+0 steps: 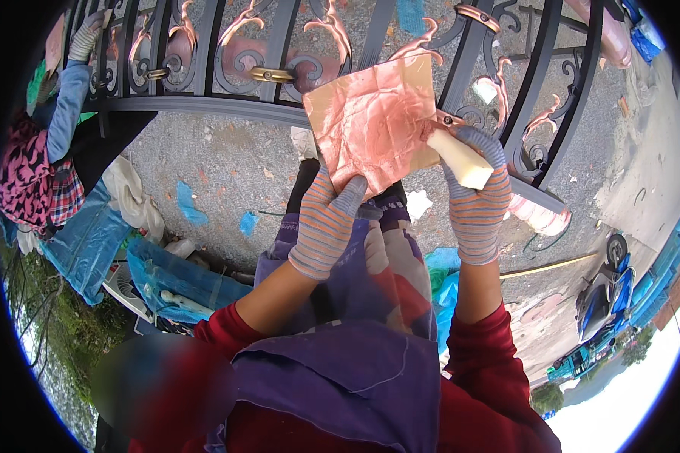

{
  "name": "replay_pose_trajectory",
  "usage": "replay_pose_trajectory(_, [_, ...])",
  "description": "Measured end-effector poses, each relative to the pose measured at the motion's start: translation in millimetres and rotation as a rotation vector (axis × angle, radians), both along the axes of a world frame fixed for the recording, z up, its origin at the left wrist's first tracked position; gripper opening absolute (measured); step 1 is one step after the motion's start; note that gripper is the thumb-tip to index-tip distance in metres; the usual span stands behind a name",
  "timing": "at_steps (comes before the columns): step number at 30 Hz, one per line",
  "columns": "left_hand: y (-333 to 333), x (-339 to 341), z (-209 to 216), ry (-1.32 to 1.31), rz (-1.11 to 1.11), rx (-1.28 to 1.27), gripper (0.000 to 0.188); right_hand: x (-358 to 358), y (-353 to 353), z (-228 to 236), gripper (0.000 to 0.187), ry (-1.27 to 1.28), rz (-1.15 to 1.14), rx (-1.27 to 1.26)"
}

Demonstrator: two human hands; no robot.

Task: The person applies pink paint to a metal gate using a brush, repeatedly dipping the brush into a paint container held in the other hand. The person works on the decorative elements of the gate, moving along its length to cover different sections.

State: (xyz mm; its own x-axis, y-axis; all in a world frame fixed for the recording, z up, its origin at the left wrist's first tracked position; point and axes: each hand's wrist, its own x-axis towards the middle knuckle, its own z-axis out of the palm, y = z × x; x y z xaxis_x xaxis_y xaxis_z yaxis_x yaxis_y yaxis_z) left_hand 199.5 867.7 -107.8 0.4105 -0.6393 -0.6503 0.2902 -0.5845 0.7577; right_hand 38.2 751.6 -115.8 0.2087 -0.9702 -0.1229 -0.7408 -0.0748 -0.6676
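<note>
My left hand [325, 226], in a striped knit glove, grips the lower edge of a creased piece of cardboard [366, 121] smeared with copper-coloured paint. My right hand [476, 208], gloved the same way, is closed round a pale yellow sponge block [461, 162]. The sponge's copper-stained end meets the right part of the cardboard. Just beyond both hands lies a dark metal railing [204, 108] with scrolls, brass-coloured collars [270, 74] and copper-coloured leaf ornaments [332, 30].
At the far left a co-worker's gloved hand [87, 36] is at the railing. Blue plastic sheeting [91, 241] and scraps lie on the grey ground [227, 155]. To the right stands a blue scooter [608, 291], with a thin yellowish stick [549, 266] nearby.
</note>
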Motion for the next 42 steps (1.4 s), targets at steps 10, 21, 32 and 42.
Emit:
replay_pose_trajectory(10, [50, 98, -17, -0.818, -0.574, -0.401, 0.02, 113, 50, 0, 0.029, -0.216, 0.136, -0.064])
replay_pose_trajectory(21, [59, 138, -24, -1.045, -0.861, -0.443, 0.014, 131, 75, 12, 0.031, -0.301, 0.069, -0.06])
replay_pose_trajectory(32, [36, 125, -21, -0.01, -0.185, -0.049, 0.029, 45, -1, -26, 0.03, 0.087, -0.087, -0.303])
replay_pose_trajectory(42, [66, 119, -52, -0.075, -0.19, -0.054, 0.041, 28, -12, -40, 0.029, 0.194, -0.104, -0.295])
